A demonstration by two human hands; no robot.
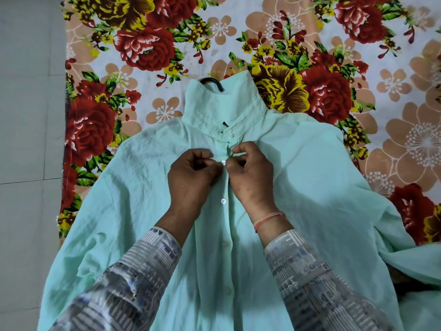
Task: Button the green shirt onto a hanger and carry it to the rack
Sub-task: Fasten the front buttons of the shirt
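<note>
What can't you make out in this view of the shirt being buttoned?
Hanger: only its hook shows in the head view; green shirt covers the rest.
Button between left hand and right hand: fingers hide whether it is fastened.
Shirt hem: cut off by bottom edge.

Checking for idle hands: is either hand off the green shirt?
No, the left hand and right hand both pinch the green shirt at a front button.

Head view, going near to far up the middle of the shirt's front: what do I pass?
Along the green shirt: lower button → upper button, where left hand and right hand pinch the cloth → collar button → hanger hook → floral sheet.
</note>
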